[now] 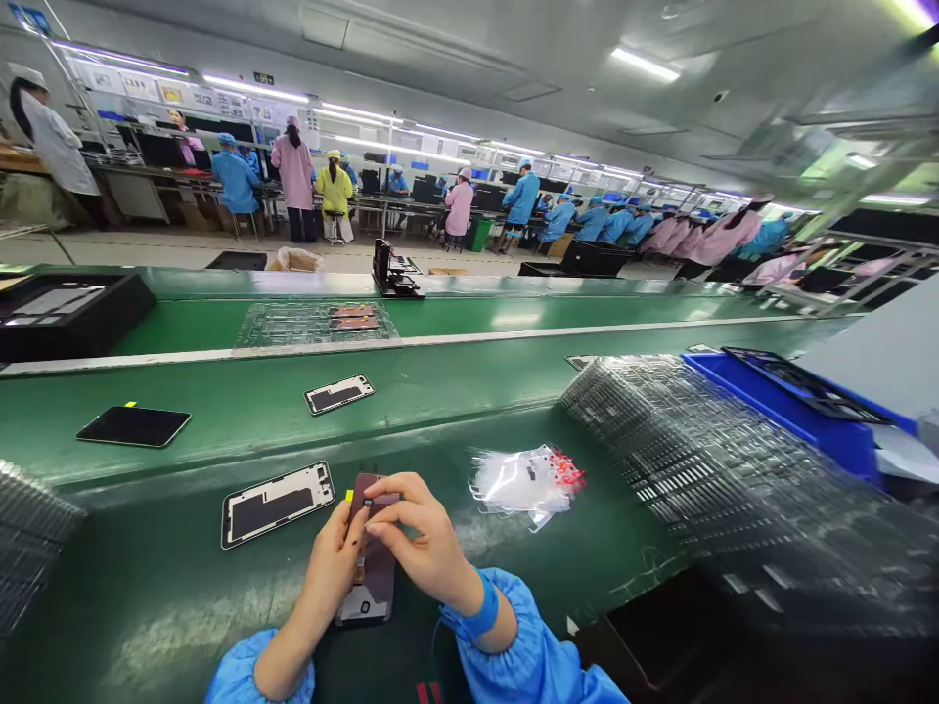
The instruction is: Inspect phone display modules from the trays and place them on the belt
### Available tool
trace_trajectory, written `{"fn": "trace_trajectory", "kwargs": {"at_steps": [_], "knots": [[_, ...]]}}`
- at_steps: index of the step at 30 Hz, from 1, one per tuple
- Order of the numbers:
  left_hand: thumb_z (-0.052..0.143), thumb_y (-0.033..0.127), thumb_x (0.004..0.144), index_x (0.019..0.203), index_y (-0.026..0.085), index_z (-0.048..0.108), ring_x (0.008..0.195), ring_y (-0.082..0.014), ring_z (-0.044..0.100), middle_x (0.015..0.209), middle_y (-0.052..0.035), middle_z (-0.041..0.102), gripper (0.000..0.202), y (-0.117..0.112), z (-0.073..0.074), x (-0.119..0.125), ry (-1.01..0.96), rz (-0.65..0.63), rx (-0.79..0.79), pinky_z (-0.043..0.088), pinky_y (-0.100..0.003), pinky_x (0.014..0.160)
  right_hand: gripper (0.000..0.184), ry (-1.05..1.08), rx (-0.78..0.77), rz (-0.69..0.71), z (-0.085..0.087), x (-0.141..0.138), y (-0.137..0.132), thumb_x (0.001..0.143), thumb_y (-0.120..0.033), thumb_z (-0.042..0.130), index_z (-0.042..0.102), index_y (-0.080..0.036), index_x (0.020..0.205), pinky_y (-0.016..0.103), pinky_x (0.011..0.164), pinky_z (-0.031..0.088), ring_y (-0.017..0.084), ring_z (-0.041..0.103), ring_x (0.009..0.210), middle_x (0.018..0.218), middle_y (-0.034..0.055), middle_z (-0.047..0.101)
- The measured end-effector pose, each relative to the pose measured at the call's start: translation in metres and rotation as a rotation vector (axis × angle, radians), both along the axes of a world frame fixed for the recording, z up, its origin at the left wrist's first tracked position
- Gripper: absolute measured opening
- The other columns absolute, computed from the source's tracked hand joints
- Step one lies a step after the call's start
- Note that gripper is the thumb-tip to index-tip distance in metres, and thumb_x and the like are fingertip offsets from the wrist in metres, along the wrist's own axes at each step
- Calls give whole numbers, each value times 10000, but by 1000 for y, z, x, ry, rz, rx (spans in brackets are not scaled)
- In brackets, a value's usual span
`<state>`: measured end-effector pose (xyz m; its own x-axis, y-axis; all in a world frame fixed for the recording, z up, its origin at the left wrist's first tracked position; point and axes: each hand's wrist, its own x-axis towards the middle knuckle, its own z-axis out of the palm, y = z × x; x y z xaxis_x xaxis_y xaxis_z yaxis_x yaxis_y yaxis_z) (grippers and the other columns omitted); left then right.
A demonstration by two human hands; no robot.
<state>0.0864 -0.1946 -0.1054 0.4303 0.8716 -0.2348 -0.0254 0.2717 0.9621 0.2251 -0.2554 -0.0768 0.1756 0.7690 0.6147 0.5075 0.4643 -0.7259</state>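
A phone screen panel (379, 577) with a dull brown back lies lengthwise on the green bench in front of me. My left hand (332, 559) grips its left edge, with fingers lying on its back. Over the panel's upper part, my right hand (424, 536) has thumb and fingers bent together in a pinch; a small dark bit shows near the fingertips, too small to name. A yellow tab (350, 495) pokes out beside the left fingers. To the left lies a phone back frame (279, 503), white-edged with a dark middle, touched by neither hand.
Clear plastic film pieces with red tabs (524, 482) lie right of my hands. Stacked clear trays (682, 440) and a blue bin (792, 411) stand further right. Ahead on the belt are a black-faced phone (134, 426) and another back frame (339, 394).
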Motion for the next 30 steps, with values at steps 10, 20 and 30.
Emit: {"fn": "trace_trajectory", "kwargs": {"at_steps": [10,20,30], "knots": [[728,563,782,892,171,682,702,-183,610,725,-15,656,410,-13,-1,-3,-40,-237,15,504,-258,650,132,-291,-94,-236,-27,27,32,979,-192,573,683,-202,907,246,643,502,138,627,711,779,-4,658],[833,432,655,779,180,658,662,-175,601,690,8,663,332,-10,-8,2,-104,-51,4,477,-253,625,288,-786,257,-200,-27,-6,5,1016,-126,426,625,-177,814,335,581,348,193,465,641,666,31,519],[850,503,651,606,136,638,458,-142,562,521,-15,601,426,14,11,-4,-167,-281,-631,456,-256,472,259,-855,261,-95,-26,-7,-2,1007,-123,451,624,-179,824,291,549,415,163,550,600,664,14,550]]}}
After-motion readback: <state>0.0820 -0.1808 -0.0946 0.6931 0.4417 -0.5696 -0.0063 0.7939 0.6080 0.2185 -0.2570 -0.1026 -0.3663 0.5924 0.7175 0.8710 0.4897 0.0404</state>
